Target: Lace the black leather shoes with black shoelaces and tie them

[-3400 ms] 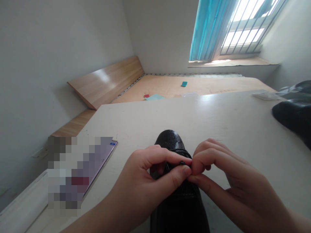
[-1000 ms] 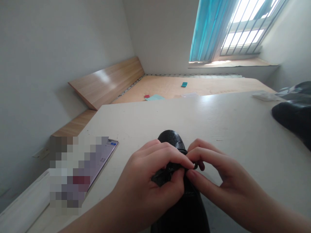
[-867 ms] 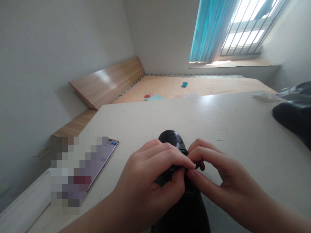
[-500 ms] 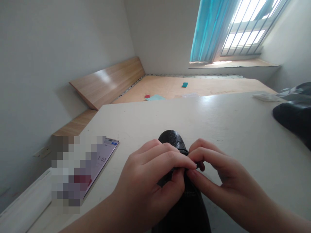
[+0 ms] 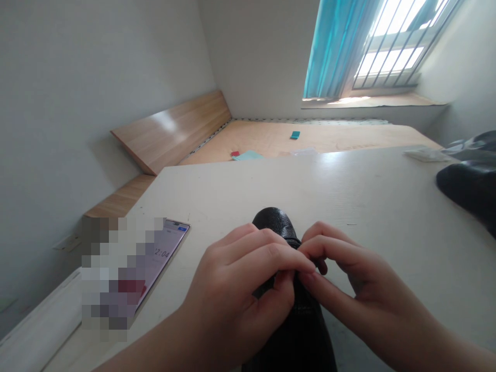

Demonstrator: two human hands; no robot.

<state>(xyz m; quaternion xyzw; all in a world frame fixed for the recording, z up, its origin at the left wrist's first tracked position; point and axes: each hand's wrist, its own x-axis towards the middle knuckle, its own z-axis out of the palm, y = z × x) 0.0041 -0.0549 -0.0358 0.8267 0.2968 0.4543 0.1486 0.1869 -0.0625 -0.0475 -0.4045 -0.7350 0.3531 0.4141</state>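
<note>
One head-worn view: close over black leather shoe [image 5: 294, 333], facing forward-down across flat white tabletop [image 5: 232, 196] to far peach-sheeted bed [image 5: 267, 137].

Shoe [image 5: 273, 219] on tbl [image 5: 232, 191], front ctr, toe pointing away; L hand [image 5: 244, 274] & R hand [image 5: 372, 274] meet over it. Phone [image 5: 165, 253] on tbl to L. 2nd shoe [image 5: 470, 188] far R (cut off by frame edge). Bed [image 5: 329, 137] behind tbl, headboard [image 5: 178, 129] at its L, window [image 5: 391, 57] back R.

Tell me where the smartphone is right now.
The smartphone lies on the white table at the head view's left, left of the left hand and the black shoe.
</note>
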